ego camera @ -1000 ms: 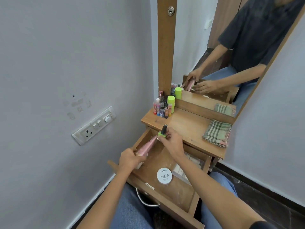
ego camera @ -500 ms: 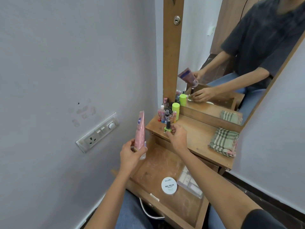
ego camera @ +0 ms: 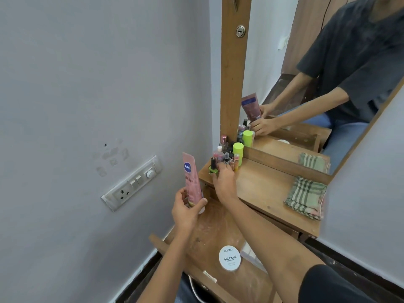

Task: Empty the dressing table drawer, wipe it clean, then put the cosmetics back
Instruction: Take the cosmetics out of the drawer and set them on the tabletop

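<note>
The wooden drawer [ego camera: 215,231] stands pulled out below the dressing table top [ego camera: 265,193]. My left hand [ego camera: 187,209] grips a pink Vaseline tube [ego camera: 191,178] upright above the drawer's far left corner. My right hand [ego camera: 224,182] holds a green nail polish bottle [ego camera: 213,168] with a black cap at the table top's left edge, beside a cluster of small cosmetic bottles [ego camera: 228,153]. A round white nail polish remover tin [ego camera: 230,258] and a clear flat packet [ego camera: 251,253] lie in the drawer.
A folded checked cloth [ego camera: 306,197] lies at the table top's right end. The mirror [ego camera: 306,68] with its wooden frame rises behind the top. A grey wall with a switch and socket plate [ego camera: 132,183] is close on the left.
My left hand lifted the pink tube out of the drawer and stood it upright. My right hand carried the green nail polish up and left to the table top's left edge.
</note>
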Demonstrator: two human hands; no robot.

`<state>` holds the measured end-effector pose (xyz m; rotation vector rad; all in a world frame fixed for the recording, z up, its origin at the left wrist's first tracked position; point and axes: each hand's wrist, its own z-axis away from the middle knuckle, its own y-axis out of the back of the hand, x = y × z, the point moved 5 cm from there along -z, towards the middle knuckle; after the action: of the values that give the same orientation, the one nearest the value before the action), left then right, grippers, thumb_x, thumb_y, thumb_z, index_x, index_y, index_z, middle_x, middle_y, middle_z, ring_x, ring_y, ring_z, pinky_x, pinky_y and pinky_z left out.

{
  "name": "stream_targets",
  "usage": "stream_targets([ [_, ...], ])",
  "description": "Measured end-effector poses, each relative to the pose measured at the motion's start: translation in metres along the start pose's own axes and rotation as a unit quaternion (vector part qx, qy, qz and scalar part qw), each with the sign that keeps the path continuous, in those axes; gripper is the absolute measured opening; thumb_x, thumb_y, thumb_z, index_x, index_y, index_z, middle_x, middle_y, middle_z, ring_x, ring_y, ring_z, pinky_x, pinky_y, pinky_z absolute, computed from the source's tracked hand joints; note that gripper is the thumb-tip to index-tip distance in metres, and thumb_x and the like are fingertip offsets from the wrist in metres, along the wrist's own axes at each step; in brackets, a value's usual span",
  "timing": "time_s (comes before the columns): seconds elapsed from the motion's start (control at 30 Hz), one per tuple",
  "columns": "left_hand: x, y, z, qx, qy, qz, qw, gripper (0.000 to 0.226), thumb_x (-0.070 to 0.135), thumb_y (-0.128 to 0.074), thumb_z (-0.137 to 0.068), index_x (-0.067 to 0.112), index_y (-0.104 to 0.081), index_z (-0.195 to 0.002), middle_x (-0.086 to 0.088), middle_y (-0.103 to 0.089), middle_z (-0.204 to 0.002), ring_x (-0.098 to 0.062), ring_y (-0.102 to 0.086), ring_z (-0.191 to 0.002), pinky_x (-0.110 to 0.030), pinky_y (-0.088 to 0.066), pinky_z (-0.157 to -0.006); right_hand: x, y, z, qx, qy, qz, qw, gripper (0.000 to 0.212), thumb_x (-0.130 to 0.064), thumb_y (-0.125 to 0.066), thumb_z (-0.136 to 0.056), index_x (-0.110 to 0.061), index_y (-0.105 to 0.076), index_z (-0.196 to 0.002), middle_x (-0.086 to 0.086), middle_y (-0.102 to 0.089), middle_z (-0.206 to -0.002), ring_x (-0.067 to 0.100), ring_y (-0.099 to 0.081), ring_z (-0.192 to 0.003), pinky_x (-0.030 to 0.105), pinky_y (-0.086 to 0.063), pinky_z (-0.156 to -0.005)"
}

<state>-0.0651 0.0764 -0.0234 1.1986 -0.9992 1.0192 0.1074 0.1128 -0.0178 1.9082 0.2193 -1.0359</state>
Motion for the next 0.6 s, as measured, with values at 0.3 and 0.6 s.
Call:
stream_targets([
  [0.3,0.014,-0.010,0.005,0.019,-0.036,-0.004,0.999,0.065,0.021,-0.085,-0.067,0.016,-0.050,-0.121,0.007,-0.058,-0.106,-0.009,-0.057,-0.092,-0.009,-0.042,-0.067,0.006,0.041,0.063,0.021,0.003,-0.200,0.980,0.014,-0.011,-0.061,-0.088,-0.013,-0.064,-0.102,-0.002,-0.066,-0.090,0.006,-0.062,-0.083,0.021,-0.052,-0.076],
  [0.6,0.035,-0.049,0.024,0.005,-0.148,-0.091,0.985,0.047,0.028,-0.071,-0.071,0.028,-0.052,-0.114,0.005,-0.063,-0.105,-0.019,-0.060,-0.095,-0.042,-0.052,-0.081,-0.008,0.074,0.081,-0.038,-0.027,-0.311,0.949,0.029,-0.017,-0.078,-0.076,-0.017,-0.060,-0.099,-0.007,-0.070,-0.092,0.002,-0.068,-0.079,0.018,-0.055,-0.069],
])
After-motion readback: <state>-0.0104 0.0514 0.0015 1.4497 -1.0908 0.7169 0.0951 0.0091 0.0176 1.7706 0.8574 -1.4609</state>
